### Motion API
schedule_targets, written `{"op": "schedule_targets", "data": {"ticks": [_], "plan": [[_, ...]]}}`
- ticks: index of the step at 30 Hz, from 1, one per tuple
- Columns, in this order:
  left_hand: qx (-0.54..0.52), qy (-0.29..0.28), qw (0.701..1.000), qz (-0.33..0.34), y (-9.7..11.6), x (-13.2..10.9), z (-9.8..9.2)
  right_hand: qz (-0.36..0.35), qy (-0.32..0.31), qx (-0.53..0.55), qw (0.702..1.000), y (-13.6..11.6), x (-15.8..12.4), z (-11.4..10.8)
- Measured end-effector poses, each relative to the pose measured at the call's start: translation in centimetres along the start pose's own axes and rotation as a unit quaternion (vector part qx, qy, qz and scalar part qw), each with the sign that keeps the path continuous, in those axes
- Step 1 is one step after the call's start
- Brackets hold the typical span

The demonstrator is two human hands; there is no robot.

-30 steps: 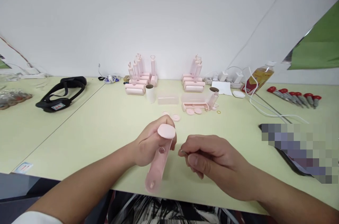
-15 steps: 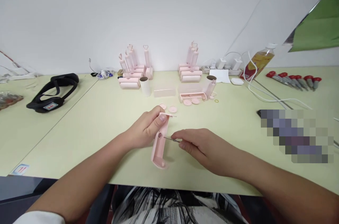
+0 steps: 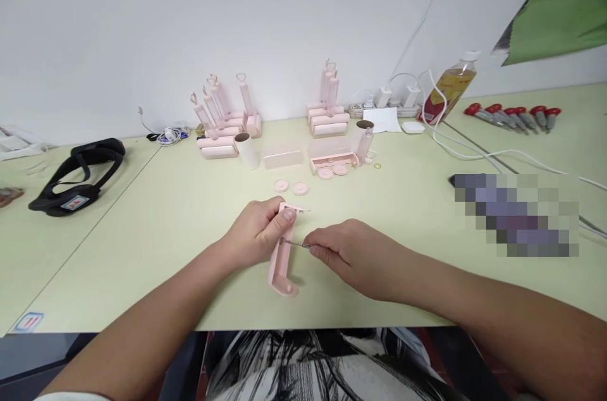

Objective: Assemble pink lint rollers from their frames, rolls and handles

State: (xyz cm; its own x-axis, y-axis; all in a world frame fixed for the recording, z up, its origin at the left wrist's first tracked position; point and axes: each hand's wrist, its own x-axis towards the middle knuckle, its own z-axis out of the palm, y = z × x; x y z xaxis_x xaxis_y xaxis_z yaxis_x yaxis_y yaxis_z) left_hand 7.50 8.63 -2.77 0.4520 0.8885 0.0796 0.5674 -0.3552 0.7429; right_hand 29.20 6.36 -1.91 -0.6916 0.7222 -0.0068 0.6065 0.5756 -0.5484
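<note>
My left hand [image 3: 258, 229] grips the upper end of a long pink plastic frame [image 3: 279, 264], thumb on top. The frame is tilted, its trough facing right and its lower curved end near the table. In my right hand [image 3: 353, 255] a slim pointed metal tool [image 3: 296, 243] is pinched between thumb and fingers. Its tip meets the frame at a small opening about midway along; the exact contact is too small to make out. Two pink discs [image 3: 300, 188] lie just beyond my left hand.
Pink rollers [image 3: 218, 147] with upright clear handles stand along the wall. Before them are a white cardboard-cored roll [image 3: 247, 152], a clear cover [image 3: 283, 157] and an open pink frame [image 3: 333, 164]. A black headset [image 3: 78, 176] lies left; a bottle [image 3: 448, 88], cables and red-capped items [image 3: 512, 116] are right.
The tool in my right hand has moved left, its tip now at the frame's opening. My left hand still holds the frame. The camera view has shifted slightly.
</note>
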Motion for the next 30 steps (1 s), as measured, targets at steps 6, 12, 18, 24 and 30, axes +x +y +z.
{"op": "schedule_targets", "data": {"ticks": [6,12,18,24,30], "plan": [[-0.003,-0.028,0.999,-0.015,0.1,0.0,0.0,0.019,-0.018,0.019,0.999,-0.1,0.1,-0.1],[-0.03,-0.006,1.0,-0.001,-0.2,0.0,0.0,-0.016,-0.011,0.071,0.997,0.4,0.4,0.1],[-0.061,-0.002,0.997,0.037,-0.1,-0.2,0.4,-0.059,0.039,0.117,0.991,0.5,0.6,0.0],[-0.047,0.026,0.998,0.024,-0.2,0.1,0.4,-0.045,0.027,0.073,0.996,0.3,0.3,-0.8],[-0.006,0.019,1.0,0.012,-0.3,0.3,0.2,-0.013,0.008,0.011,1.0,0.4,0.3,0.1]]}}
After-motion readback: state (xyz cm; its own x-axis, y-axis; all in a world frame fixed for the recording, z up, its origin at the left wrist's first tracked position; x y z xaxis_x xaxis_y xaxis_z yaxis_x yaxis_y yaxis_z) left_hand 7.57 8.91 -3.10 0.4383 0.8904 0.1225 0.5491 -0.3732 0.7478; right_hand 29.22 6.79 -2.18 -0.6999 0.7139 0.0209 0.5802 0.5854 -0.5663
